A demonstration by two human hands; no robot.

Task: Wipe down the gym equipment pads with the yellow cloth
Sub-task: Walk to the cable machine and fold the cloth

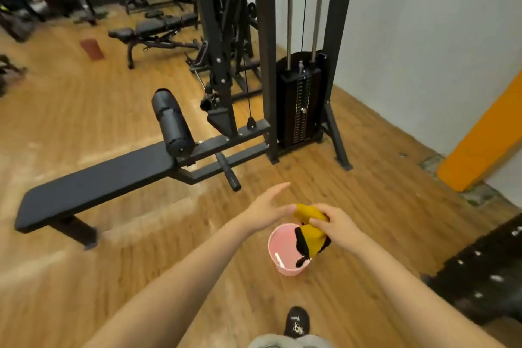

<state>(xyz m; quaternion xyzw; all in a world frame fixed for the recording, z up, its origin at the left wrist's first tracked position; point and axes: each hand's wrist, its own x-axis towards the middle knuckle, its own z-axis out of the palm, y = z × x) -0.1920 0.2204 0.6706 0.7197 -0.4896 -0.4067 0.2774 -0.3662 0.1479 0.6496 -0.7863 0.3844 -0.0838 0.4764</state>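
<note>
The cloth [309, 230] is yellow with black edging, over a pink bucket [282, 260]. The bench pad [96, 186] is black, the floor [113, 93] wood-grained brown.

Your right hand [337, 224] grips the yellow cloth with black trim [309, 230] over the round pink plastic bucket [278, 251] on the wooden plank floor [141, 248]; your left hand [268, 207] touches the cloth's upper end from the left. Left of the bucket and beyond your hands runs the long flat black bench pad [93, 186], with the black cylindrical roller pad [172, 124] above its far end. Behind both stands the black steel cable machine [267, 51], its weight stack [300, 104] to the right. Your black shoe [296, 322] lies nearest you.
</note>
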